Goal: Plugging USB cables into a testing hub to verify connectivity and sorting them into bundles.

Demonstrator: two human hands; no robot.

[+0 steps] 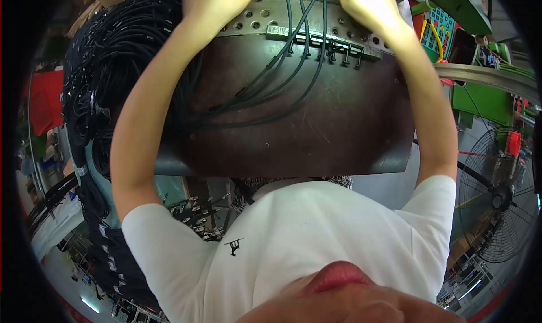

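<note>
We are pressing our left hand (217,4) and right hand (367,4) onto the grey metal plate with holes (265,19) where thin black cables (282,69) plug in, but we cannot tell what our fingers are gripping.

The dark brown board (316,120) looks like scuffed, matt wood or laminate. At its twelve o'clock edge, a perforated plate (265,18) is dull grey metal. The cables (282,80) crossing it are smooth black rubbery plastic. The shirt (293,244) is soft white cloth.
</note>
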